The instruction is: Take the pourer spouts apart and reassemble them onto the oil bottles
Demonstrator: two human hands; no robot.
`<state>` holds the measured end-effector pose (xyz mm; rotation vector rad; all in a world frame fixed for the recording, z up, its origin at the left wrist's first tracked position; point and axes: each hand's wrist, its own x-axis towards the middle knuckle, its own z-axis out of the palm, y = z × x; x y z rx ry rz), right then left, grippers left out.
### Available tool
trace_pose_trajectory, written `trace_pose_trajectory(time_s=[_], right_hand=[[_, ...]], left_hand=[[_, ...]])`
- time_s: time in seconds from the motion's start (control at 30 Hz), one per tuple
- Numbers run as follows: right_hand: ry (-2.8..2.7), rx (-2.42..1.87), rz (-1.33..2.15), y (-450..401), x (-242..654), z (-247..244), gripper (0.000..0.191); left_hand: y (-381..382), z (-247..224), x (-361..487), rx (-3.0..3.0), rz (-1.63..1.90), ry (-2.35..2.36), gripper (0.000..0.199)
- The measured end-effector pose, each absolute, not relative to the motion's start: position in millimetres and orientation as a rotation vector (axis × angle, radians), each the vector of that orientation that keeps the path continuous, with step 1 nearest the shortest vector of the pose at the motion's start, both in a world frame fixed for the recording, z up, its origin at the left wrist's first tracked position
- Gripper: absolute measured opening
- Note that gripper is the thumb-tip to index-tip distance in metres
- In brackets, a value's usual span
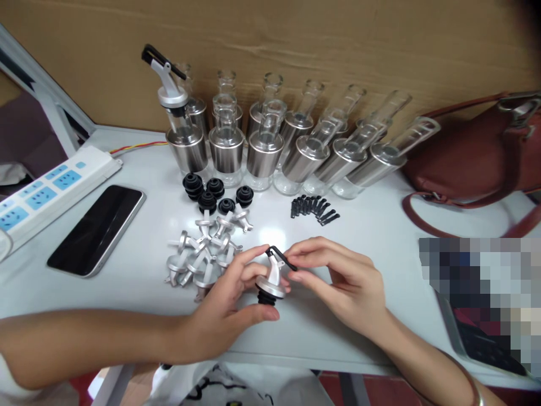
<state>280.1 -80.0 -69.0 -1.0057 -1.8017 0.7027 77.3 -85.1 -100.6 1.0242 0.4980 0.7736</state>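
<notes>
A silver pourer spout point(270, 286) with a black ribbed stopper at its base is held by my left hand point(230, 301), its fingers around the body and its thumb under the stopper. My right hand point(349, 282) pinches the free end of the black lever point(284, 258) on top of the spout. Left of my hands lies a pile of silver spout parts point(203, 254). Behind the pile stand several black ribbed stoppers point(207, 202). Small black levers point(313, 206) lie in a row farther right.
Glass bottles with metal sleeves point(265, 152) stand along the cardboard wall; one bottle point(186, 146) at the left carries a spout. A phone point(97, 230) and a power strip point(54, 189) lie left. A brown bag point(469, 163) and a pixelated item point(486, 293) are right.
</notes>
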Motion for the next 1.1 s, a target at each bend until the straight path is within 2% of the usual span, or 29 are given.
trace_pose_trajectory(time_s=[0.3, 0.4, 0.47, 0.83, 1.1], right_hand=[[-1.87, -0.94, 0.674, -77.9, 279.4, -63.6, 0.003], [-1.936, -0.902, 0.642, -77.1, 280.2, -66.2, 0.02], [-1.955, -0.904, 0.613, -77.0, 279.9, -68.8, 0.024], [-1.875, -0.962, 0.71, -83.3, 273.6, -70.8, 0.012], [-1.923, -0.973, 0.655, -85.1, 274.7, -68.6, 0.012]], left_hand=[[-86.4, -99.3, 74.3, 1.07, 0.781, 0.477, 0.057], [-86.4, -98.7, 75.1, 1.043, 0.778, 0.487, 0.057], [-85.4, -98.3, 76.5, 1.01, 0.783, 0.503, 0.055], [-85.0, -97.0, 79.4, 0.944, 0.789, 0.573, 0.057], [-90.4, -98.2, 74.7, 0.995, 0.774, 0.519, 0.06]])
